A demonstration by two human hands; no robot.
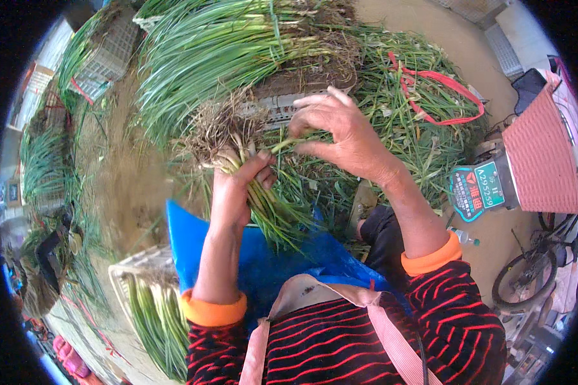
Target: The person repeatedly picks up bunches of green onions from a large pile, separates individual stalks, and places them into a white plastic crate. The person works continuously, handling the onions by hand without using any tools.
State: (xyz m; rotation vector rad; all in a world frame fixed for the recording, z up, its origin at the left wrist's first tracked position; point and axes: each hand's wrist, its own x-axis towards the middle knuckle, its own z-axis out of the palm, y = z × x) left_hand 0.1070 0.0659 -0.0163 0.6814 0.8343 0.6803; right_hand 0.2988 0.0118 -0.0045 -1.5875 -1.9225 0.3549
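My left hand [250, 180] is closed round a small bunch of spring onions [269, 204]. Their brown, tangled roots [226, 122] point up and away from me, and the green leaves hang down over a blue plastic apron [265, 255] on my lap. From this bunch a single green stalk [283, 144] sticks out sideways. It runs between the thumb and curled index finger of my right hand [325, 125], whose other fingers are raised; the fingertips are slightly blurred.
Beyond my hands, a large pile of spring onions [221, 53] lies over a white plastic crate [282, 108]. Loose leaves with a red strap [443, 86] heap up at the right. Another crate [118, 264] holds pale-stemmed onions at my left. A vehicle with a pink basket [542, 159] stands far right.
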